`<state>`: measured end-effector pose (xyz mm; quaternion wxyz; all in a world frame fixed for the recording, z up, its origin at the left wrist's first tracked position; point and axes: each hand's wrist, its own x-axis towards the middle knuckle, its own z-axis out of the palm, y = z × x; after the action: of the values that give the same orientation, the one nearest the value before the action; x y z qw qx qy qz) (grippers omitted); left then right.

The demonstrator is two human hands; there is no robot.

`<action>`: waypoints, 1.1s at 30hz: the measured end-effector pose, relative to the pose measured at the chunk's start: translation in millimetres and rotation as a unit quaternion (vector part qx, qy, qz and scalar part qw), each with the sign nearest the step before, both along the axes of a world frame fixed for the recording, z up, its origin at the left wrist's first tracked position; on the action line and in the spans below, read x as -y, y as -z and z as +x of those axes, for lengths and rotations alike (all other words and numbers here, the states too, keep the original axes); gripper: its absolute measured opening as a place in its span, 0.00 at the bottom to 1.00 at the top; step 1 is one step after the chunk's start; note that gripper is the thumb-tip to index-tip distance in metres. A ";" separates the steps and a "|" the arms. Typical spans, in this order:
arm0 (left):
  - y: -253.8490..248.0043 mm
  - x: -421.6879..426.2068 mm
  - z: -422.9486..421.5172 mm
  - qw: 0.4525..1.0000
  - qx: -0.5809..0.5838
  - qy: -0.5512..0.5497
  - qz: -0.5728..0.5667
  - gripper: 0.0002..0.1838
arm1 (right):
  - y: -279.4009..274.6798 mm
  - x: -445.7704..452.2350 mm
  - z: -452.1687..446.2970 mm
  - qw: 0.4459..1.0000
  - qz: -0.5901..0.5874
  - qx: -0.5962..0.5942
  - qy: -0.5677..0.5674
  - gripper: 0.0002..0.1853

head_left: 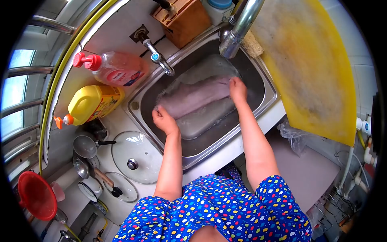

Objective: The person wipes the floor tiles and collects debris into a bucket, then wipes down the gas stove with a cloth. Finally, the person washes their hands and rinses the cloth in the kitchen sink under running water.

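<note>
A wet, pinkish-grey cloth [195, 97] is stretched between my two hands over the water in a steel sink [209, 151]. My left hand [164, 120] pinches its left end near the sink's left side. At the cloth's other end, my right hand [238, 89] grips the upper right corner. Cloudy water [201, 121] lies beneath the cloth. Above the basin hangs a metal faucet [231, 44], and a smaller tap [159, 58] reaches over the back left rim.
Left of the sink stand a pink soap bottle [121, 70] and a yellow bottle [96, 105]. Glass lids [137, 155] lie below them, beside a small pan [85, 147]. A large yellow-edged board [308, 64] stands at the right. A sponge [252, 44] rests by the rim.
</note>
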<state>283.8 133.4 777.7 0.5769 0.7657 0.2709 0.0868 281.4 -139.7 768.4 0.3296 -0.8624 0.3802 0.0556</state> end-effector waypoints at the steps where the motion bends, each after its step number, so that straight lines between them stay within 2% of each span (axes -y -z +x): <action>1: 22.3 -5.5 -7.0 0.995 -0.083 0.029 0.039 0.11 | 4.2 -2.8 -4.6 1.000 0.000 0.000 0.000 0.14; 2: 56.3 -10.1 -18.1 0.987 -0.134 0.036 0.082 0.23 | 12.5 -6.9 -9.7 0.997 -0.032 -0.060 -0.036 0.15; 3: 45.4 -2.2 -21.4 0.942 -0.249 0.102 0.201 0.31 | 15.3 -11.7 -12.4 0.988 -0.064 -0.120 -0.074 0.18; 4: 35.1 7.6 -25.2 0.865 -0.356 0.164 0.313 0.39 | 18.1 -15.1 -13.6 0.988 -0.064 -0.119 -0.076 0.18; 5: 22.3 12.2 -25.4 0.867 -0.345 0.210 0.293 0.49 | 15.4 -20.9 -12.7 0.986 -0.057 -0.125 -0.099 0.20; 6: 28.0 13.5 -24.9 0.866 -0.346 0.210 0.292 0.49 | 12.8 -26.3 -13.9 0.982 -0.051 -0.134 -0.120 0.23; 7: 37.0 16.5 -24.3 0.864 -0.210 0.290 0.354 0.52 | 9.9 -28.7 -16.5 0.975 -0.028 -0.143 -0.171 0.25; 8: 43.5 20.6 -22.4 0.837 -0.068 0.363 0.404 0.55 | 14.3 -32.6 -18.9 0.974 -0.029 -0.147 -0.171 0.25; 9: 37.1 27.0 -13.0 0.838 -0.070 0.364 0.401 0.55 | 22.1 -36.1 -21.0 0.969 -0.028 -0.130 -0.207 0.24; 10: 31.2 33.4 1.5 0.811 -0.037 0.427 0.399 0.58 | 29.1 -37.9 -22.3 0.963 -0.028 -0.113 -0.244 0.23; 11: 27.7 40.0 15.7 0.779 -0.002 0.487 0.394 0.61 | 30.6 -39.3 -22.5 0.963 -0.031 -0.114 -0.244 0.23; 14: 43.8 52.9 43.1 0.756 -0.030 0.536 0.373 0.65 | 33.8 -39.1 -24.3 0.973 0.003 -0.122 -0.196 0.20; 15: 45.7 57.4 35.9 0.757 -0.030 0.538 0.371 0.65 | 34.8 -38.0 -25.7 0.980 0.017 -0.105 -0.170 0.19; 17: 44.7 67.9 8.4 0.617 -0.130 0.662 0.406 0.63 | 36.0 -37.1 -25.0 0.986 0.032 -0.084 -0.144 0.18; 19: 53.4 70.0 -31.5 0.500 -0.043 0.720 0.479 0.49 | 36.9 -36.1 -22.9 0.989 0.082 -0.097 -0.079 0.17; 20: 62.9 66.6 -33.2 0.501 -0.044 0.719 0.479 0.49 | 38.9 -36.6 -24.6 0.989 0.082 -0.098 -0.080 0.17; 22: 81.7 55.2 -31.6 0.456 -0.052 0.814 0.356 0.29 | 42.9 -38.0 -25.0 0.991 0.050 -0.071 -0.099 0.18; 23: 87.7 51.5 -29.5 0.460 -0.055 0.811 0.357 0.29 | 42.1 -40.3 -25.0 0.991 0.051 -0.070 -0.105 0.18; 25: 98.7 44.3 -22.7 0.697 -0.236 0.575 0.358 0.16 | 38.6 -47.4 -24.5 0.987 0.099 -0.118 -0.046 0.20; 26: 90.6 49.3 -19.2 0.701 -0.235 0.568 0.362 0.16 | 59.8 -54.3 -28.7 0.987 0.100 -0.113 -0.054 0.20; 28: 56.1 73.6 -18.8 0.739 -0.265 0.483 0.387 0.19 | 125.2 -75.2 -45.9 0.977 0.145 -0.133 0.087 0.26; 29: 34.7 79.3 -25.4 0.817 -0.199 0.426 0.335 0.20 | 118.1 -85.8 -48.0 0.977 0.150 -0.131 0.082 0.26; 30: 11.7 84.9 -29.7 0.860 -0.172 0.405 0.258 0.20 | 102.9 -95.8 -47.2 0.875 0.426 -0.079 0.216 0.29; 31: -1.8 87.8 -34.6 0.895 -0.142 0.382 0.179 0.19 | 87.6 -101.3 -43.8 0.679 0.657 -0.024 0.327 0.32; 32: 7.7 84.2 -43.2 0.903 -0.002 0.397 0.166 0.14 | 69.5 -101.5 -36.7 0.677 0.660 -0.026 0.324 0.32; 33: -5.3 83.2 -48.3 0.918 -0.076 0.383 0.072 0.12 | 50.7 -99.2 -27.3 0.650 0.660 -0.073 0.369 0.31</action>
<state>235.5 50.2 783.0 0.4873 0.8544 -0.0069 -0.1804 254.1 -40.5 717.8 0.7764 -0.1991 0.5526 0.2284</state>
